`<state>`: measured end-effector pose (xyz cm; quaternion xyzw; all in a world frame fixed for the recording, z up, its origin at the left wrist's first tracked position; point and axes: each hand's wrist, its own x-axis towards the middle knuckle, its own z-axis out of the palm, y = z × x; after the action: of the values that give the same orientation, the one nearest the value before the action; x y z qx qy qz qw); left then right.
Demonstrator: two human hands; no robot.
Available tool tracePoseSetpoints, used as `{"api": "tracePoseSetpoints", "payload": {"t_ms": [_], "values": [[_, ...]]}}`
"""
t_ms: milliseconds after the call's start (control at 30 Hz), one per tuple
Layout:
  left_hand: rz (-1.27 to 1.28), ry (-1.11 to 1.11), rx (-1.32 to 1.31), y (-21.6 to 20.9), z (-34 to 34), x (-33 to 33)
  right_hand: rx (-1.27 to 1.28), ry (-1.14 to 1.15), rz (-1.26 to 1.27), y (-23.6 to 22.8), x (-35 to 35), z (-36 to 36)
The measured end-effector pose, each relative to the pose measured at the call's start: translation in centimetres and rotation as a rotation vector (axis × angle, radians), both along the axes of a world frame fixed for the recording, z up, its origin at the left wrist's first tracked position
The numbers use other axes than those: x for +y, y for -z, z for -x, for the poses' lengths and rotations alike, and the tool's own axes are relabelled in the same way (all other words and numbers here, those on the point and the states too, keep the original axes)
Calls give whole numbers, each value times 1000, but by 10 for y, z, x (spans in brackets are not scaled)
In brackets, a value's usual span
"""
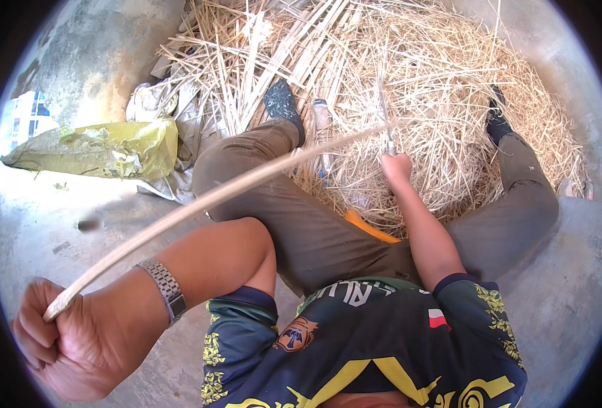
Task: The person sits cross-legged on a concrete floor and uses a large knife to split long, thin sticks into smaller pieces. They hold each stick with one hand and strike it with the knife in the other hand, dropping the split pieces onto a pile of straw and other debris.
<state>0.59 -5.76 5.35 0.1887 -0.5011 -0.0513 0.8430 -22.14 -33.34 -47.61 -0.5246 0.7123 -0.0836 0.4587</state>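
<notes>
The left hand's [77, 340] fingers are curled tight round the near-left end of a pale bamboo-like strip [206, 200], the right hand's [396, 168] wrapped round a slim knife [391, 141]. The strip bows over the left leg [321, 231] toward the blade, before a heap of shavings [444, 122]. Thinning seems under way; another stroke would call for steady tension.
</notes>
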Motion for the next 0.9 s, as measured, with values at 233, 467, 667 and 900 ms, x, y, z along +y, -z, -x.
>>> {"api": "tracePoseSetpoints", "payload": {"t_ms": [233,467,667,900], "values": [[169,-606,165,12,-3,-52,-480,293,-212,-13,-9,-24],[-259,-520,-22,56,-29,-169,-521,340,-241,-30,-9,-26],[-308,-574,159,95,14,-246,-531,276,-225,-21,-8,-26],[-339,-464,148,115,4,-259,-549,251,-240,-37,1,-30]]}}
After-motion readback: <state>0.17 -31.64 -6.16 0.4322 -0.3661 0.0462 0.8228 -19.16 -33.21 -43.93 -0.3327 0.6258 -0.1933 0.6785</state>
